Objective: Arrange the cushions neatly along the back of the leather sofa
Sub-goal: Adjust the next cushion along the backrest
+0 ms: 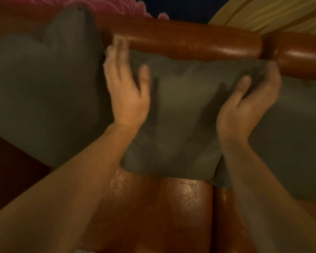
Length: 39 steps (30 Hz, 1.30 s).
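Three olive cushions (181,110) on sofa (190,41), left hand (126,92) flat, right hand (244,105) gripping middle cushion

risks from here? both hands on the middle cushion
1. The middle cushion leans against the sofa back with its lower edge near the seat front; released now, it could slump forward.
2. The left hand is wedged against the left cushion; pulling out could drag it askew.
3. The right hand grips the corner overlapping the right cushion, so spacing may end uneven.
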Available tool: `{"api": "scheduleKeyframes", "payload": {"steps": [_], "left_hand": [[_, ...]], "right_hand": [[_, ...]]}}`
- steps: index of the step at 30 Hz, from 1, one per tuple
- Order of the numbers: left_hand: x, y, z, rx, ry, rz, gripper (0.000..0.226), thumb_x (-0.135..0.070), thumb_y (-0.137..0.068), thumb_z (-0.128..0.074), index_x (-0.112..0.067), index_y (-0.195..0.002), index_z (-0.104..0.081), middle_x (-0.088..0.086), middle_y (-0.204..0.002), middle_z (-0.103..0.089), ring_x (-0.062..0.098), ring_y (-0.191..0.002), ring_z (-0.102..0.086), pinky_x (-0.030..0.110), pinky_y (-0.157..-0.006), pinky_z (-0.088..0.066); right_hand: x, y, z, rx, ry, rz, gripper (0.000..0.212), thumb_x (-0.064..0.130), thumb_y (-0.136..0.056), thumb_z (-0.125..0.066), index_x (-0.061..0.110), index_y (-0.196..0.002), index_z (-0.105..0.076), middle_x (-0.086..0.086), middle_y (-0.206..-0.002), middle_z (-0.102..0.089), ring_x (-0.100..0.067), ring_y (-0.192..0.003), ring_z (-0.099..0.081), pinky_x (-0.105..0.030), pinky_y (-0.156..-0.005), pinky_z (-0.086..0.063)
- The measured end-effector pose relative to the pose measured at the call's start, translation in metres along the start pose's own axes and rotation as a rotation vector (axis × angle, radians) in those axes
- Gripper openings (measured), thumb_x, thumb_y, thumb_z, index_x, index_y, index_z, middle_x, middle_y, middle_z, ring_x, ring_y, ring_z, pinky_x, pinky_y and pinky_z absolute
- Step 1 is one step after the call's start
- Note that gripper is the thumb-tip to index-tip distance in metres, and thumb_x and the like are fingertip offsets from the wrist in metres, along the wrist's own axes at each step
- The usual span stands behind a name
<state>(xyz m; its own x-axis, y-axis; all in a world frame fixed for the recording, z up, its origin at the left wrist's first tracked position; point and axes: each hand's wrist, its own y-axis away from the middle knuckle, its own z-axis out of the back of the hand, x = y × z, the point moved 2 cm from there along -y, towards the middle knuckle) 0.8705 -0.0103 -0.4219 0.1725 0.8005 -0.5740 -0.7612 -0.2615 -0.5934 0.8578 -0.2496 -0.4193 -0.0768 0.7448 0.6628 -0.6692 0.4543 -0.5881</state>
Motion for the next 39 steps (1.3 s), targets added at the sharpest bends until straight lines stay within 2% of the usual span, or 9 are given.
{"api": "scheduleKeyframes", "payload": {"steps": [2,5,10,16,19,22,29,35,39], "left_hand": [[-0.027,0.018,-0.011,0.179,-0.005,-0.208,0.054,-0.031,-0.109,-0.038,-0.003,-0.154,-0.04,0.016,-0.163,-0.034,0.033,-0.154,-0.025,0.051,-0.127,-0.011],[-0.037,0.038,-0.026,0.399,-0.107,-0.377,0.052,-0.031,-0.109,-0.033,-0.008,-0.154,-0.042,0.008,-0.164,-0.036,0.022,-0.154,-0.027,0.043,-0.128,-0.007],[0.0,0.02,-0.037,0.476,-0.35,-0.522,0.065,-0.052,-0.108,-0.031,-0.016,-0.162,-0.028,0.004,-0.169,-0.022,0.019,-0.157,-0.019,0.044,-0.128,-0.01],[0.051,-0.002,-0.018,0.447,-0.412,-0.37,0.073,-0.06,-0.105,-0.032,-0.018,-0.163,-0.02,0.002,-0.171,-0.017,0.019,-0.158,-0.013,0.041,-0.127,-0.007],[0.056,-0.008,-0.007,0.507,-0.406,-0.309,0.073,-0.059,-0.106,-0.028,-0.017,-0.164,-0.017,0.003,-0.172,-0.014,0.019,-0.158,-0.01,0.04,-0.128,-0.006],[0.04,-0.004,0.0,0.428,-0.335,-0.219,0.068,-0.05,-0.108,-0.03,-0.01,-0.162,-0.022,0.009,-0.171,-0.016,0.024,-0.158,-0.011,0.041,-0.128,-0.006],[-0.008,0.074,-0.022,0.468,-0.195,-0.459,0.064,-0.045,-0.108,-0.03,-0.008,-0.161,-0.027,0.01,-0.169,-0.022,0.023,-0.158,-0.016,0.039,-0.128,-0.005],[0.056,0.054,-0.017,0.293,-0.353,-0.442,0.069,-0.053,-0.108,-0.033,-0.014,-0.163,-0.021,0.008,-0.17,-0.02,0.024,-0.158,-0.016,0.042,-0.127,-0.006],[0.078,0.072,-0.002,0.149,-0.256,-0.245,0.063,-0.043,-0.111,-0.032,-0.006,-0.161,-0.022,0.015,-0.169,-0.02,0.03,-0.157,-0.014,0.043,-0.128,-0.006]], "right_hand": [[0.022,0.014,-0.014,0.189,0.012,0.269,0.047,0.019,-0.11,-0.039,0.0,-0.153,-0.039,-0.017,-0.161,-0.037,-0.032,-0.152,-0.028,-0.044,-0.126,-0.019],[0.032,0.034,-0.035,0.517,0.13,0.498,0.052,0.025,-0.109,-0.036,0.009,-0.158,-0.035,-0.009,-0.166,-0.028,-0.025,-0.156,-0.019,-0.044,-0.127,-0.012],[-0.016,0.005,-0.037,0.507,0.386,0.692,0.058,0.048,-0.109,-0.032,0.026,-0.162,-0.025,0.002,-0.169,-0.022,-0.018,-0.157,-0.017,-0.039,-0.125,-0.011],[-0.072,-0.024,-0.015,0.473,0.451,0.577,0.063,0.054,-0.108,-0.031,0.029,-0.164,-0.014,0.004,-0.171,-0.013,-0.017,-0.158,-0.007,-0.037,-0.127,-0.005],[-0.069,-0.02,-0.008,0.459,0.411,0.492,0.063,0.051,-0.11,-0.029,0.021,-0.164,-0.015,-0.002,-0.171,-0.012,-0.022,-0.158,-0.007,-0.039,-0.127,-0.006],[-0.043,-0.003,-0.005,0.357,0.28,0.303,0.062,0.043,-0.112,-0.026,0.01,-0.163,-0.015,-0.011,-0.171,-0.011,-0.027,-0.158,-0.005,-0.043,-0.128,-0.006],[0.007,0.094,-0.03,0.456,0.281,0.462,0.059,0.034,-0.107,-0.036,0.013,-0.162,-0.026,-0.007,-0.169,-0.02,-0.021,-0.157,-0.013,-0.039,-0.127,-0.008],[-0.071,0.065,-0.013,0.313,0.375,0.474,0.062,0.048,-0.109,-0.031,0.019,-0.163,-0.022,-0.008,-0.169,-0.022,-0.026,-0.157,-0.015,-0.045,-0.127,-0.013],[-0.093,0.068,-0.001,0.256,0.241,0.353,0.06,0.037,-0.111,-0.031,0.006,-0.161,-0.02,-0.02,-0.168,-0.017,-0.036,-0.156,-0.012,-0.049,-0.126,-0.013]]}}
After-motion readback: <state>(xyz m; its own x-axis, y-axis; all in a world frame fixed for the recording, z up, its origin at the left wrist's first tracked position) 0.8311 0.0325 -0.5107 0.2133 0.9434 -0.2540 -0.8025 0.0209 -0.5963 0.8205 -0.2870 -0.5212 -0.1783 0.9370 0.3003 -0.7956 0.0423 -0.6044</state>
